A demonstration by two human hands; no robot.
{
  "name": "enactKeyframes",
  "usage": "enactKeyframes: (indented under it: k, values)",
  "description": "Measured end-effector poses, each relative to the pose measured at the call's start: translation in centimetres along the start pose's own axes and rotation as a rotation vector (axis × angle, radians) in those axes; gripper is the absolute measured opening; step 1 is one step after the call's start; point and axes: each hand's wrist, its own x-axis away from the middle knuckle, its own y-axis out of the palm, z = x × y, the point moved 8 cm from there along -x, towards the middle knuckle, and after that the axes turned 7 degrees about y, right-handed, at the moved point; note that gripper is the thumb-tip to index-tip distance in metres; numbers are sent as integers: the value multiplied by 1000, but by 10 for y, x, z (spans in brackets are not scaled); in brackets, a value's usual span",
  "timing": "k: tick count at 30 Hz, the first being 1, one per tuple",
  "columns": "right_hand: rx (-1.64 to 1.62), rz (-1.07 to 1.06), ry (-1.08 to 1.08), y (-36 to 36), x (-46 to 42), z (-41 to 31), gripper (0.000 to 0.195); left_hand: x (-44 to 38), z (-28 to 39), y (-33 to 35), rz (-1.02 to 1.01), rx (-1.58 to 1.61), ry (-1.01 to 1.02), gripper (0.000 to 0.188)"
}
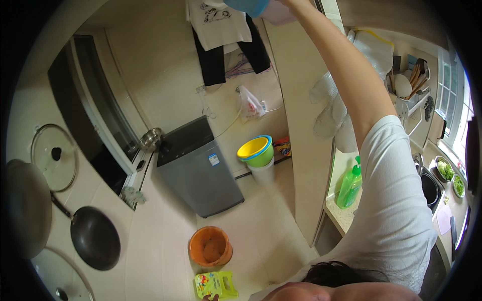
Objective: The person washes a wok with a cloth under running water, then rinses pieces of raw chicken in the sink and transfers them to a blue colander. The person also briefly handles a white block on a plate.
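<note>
My right arm, in a white short sleeve, stretches up to the top edge, where the hand passes out of view. Beside the wrist, a blue item [253, 6] and a pale pink item [278, 14] are cut off by the edge; whether the hand holds them is hidden. At the bottom edge only fingertips of my left hand [211, 297] show, by a light green plastic stool [211, 286] with printed pictures; contact is unclear. An orange-brown bucket [210, 246] stands just above the stool.
A grey washing machine [199, 169] stands by the wall, near stacked basins [256, 150]. Pans [95, 237] and glass lids [54, 158] hang at left. At right are a green pump bottle [349, 188], bowls of chopped greens [444, 169] and a dark pot [429, 188].
</note>
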Motion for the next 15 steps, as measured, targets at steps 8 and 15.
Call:
enactKeyframes:
  k: [8, 15]
  values:
    - [-146, -45, 155, 69, -19, 31, 32, -130, 67, -24, -68, -47, 181, 47]
    - [323, 410, -278, 70, -86, -20, 30, -218, 137, -22, -143, -68, 434, 45]
